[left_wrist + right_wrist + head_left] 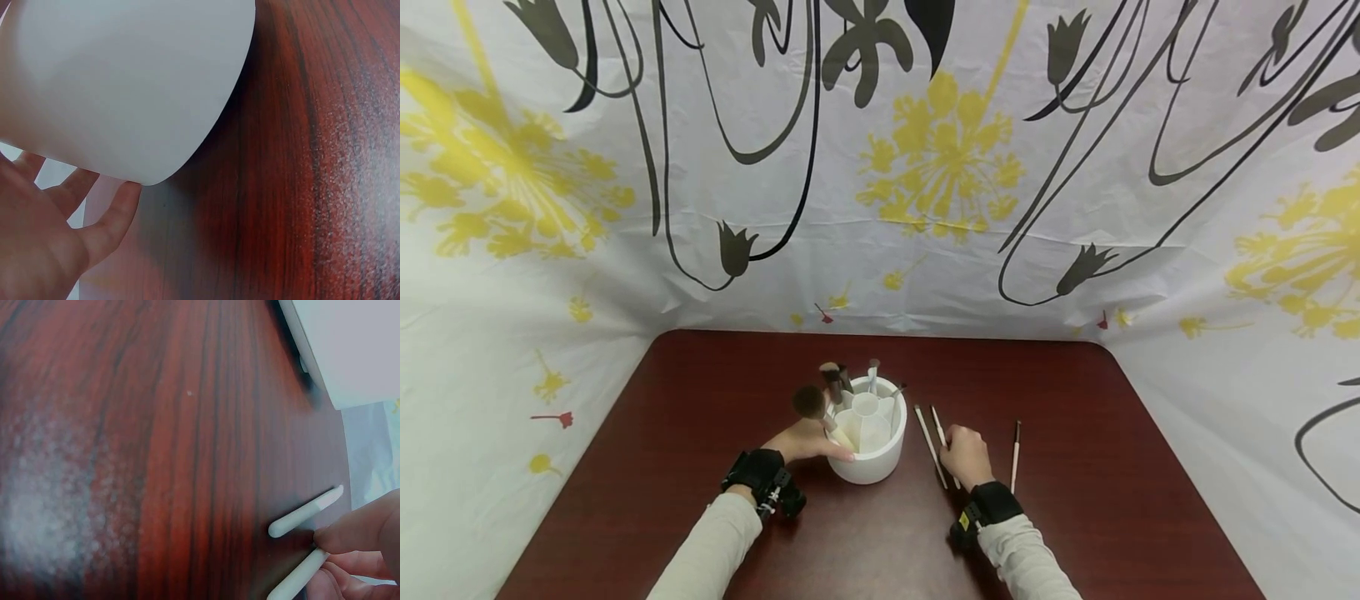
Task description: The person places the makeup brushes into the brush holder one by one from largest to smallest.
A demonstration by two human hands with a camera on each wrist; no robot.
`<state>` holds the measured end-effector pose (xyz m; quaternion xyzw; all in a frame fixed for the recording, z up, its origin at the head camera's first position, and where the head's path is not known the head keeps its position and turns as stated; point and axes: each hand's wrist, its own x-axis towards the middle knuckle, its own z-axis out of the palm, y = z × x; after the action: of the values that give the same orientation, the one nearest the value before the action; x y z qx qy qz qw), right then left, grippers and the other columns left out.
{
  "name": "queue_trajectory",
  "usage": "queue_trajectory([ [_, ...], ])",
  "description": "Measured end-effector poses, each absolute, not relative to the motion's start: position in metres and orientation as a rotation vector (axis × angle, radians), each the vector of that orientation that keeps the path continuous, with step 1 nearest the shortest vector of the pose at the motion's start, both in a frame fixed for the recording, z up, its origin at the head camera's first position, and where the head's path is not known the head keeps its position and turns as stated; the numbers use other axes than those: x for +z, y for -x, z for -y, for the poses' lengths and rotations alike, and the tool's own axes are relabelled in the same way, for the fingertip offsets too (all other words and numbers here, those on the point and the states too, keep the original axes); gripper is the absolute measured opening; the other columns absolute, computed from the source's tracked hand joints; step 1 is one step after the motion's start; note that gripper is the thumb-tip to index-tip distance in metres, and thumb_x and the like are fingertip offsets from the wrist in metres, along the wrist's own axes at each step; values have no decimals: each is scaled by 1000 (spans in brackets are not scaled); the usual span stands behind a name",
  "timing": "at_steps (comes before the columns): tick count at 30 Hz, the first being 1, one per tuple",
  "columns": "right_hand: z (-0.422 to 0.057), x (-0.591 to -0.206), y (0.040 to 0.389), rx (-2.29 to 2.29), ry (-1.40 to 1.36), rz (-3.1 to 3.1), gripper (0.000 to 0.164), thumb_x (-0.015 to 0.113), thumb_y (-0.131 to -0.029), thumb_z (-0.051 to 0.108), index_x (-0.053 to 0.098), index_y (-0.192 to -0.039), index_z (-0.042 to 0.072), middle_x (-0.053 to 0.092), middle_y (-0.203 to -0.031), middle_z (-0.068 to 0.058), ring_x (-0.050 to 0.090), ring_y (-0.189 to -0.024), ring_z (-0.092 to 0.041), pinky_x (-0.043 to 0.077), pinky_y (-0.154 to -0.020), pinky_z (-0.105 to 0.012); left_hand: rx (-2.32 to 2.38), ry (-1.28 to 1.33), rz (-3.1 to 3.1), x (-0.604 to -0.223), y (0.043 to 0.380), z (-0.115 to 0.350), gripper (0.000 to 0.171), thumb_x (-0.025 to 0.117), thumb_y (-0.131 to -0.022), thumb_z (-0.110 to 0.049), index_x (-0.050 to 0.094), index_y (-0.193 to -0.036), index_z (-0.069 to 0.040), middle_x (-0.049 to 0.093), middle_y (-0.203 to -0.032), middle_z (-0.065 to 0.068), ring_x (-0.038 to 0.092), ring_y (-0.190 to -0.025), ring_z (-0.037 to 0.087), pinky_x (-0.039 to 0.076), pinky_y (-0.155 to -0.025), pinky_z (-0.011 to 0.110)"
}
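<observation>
A round white brush holder (867, 471) with inner compartments stands on the table, several makeup brushes upright or leaning in it. My left hand (808, 442) holds its left side, thumb along the near rim; the left wrist view shows fingertips (130, 190) against the holder's wall. To the right of the holder, my right hand (967, 454) pinches a slim white-handled makeup brush (937, 423) between thumb and fingers, low over the table. A similar brush (930, 446) lies just left of it, between that hand and the holder. The held brush's middle is hidden by the fingers.
Another thin brush (1016, 458) lies on the dark red wooden table (1097, 500), right of my right hand. A large fluffy brush head (808, 402) leans out over the holder's left rim. Patterned white cloth (820, 283) hangs behind the table's far edge.
</observation>
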<state>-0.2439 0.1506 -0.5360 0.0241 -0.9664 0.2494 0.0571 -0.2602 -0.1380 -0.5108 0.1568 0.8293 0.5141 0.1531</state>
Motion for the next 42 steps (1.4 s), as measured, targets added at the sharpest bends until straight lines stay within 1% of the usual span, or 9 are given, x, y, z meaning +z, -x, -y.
queue_trajectory([
  [3,-151,-537,243,767,-73,2935,14,62,-72,1,52,-64,6,46,-59,0,42,-52,-14,33,-49,-27,1488,-447,-2374,-511,259,137,120,85,-56,-36,10,-142,4,21,-144,23,38,-121,32,33,-97,50],
  [13,-150,-534,243,761,-74,2920,4,63,-73,2,59,-71,1,54,-63,-3,48,-55,-15,40,-50,-30,1471,-443,-2384,-511,260,137,121,85,-56,-37,11,-142,4,19,-145,24,36,-122,32,32,-98,51],
  [18,-148,-529,242,771,-70,2881,4,64,-71,2,60,-72,1,57,-63,-4,52,-57,-17,43,-52,-33,1467,-441,-2388,-511,260,137,121,85,-56,-37,11,-142,4,19,-145,23,35,-124,32,30,-99,51],
  [26,-148,-519,239,818,-73,2838,4,62,-73,3,61,-77,1,55,-64,-4,48,-53,-14,40,-51,-29,1468,-432,-2375,-512,260,137,122,85,-56,-36,9,-142,4,17,-146,23,33,-125,32,29,-100,51],
  [35,-145,-500,233,887,-141,2728,8,65,-73,3,60,-79,2,56,-65,-5,49,-54,-12,42,-52,-29,1490,-467,-2382,-514,262,137,120,85,-56,-33,11,-142,3,20,-145,22,32,-126,31,28,-101,51],
  [38,-143,-491,231,935,-155,2705,9,65,-73,2,60,-80,2,58,-67,-5,50,-56,-12,42,-52,-28,1487,-467,-2385,-513,262,137,119,85,-56,-33,11,-142,3,21,-145,22,32,-126,31,27,-101,51],
  [42,-140,-482,229,990,-173,2684,10,66,-74,2,58,-81,4,56,-67,-3,49,-57,-12,40,-52,-26,1488,-463,-2391,-512,262,137,119,86,-56,-32,11,-142,3,20,-145,22,31,-127,31,25,-102,51],
])
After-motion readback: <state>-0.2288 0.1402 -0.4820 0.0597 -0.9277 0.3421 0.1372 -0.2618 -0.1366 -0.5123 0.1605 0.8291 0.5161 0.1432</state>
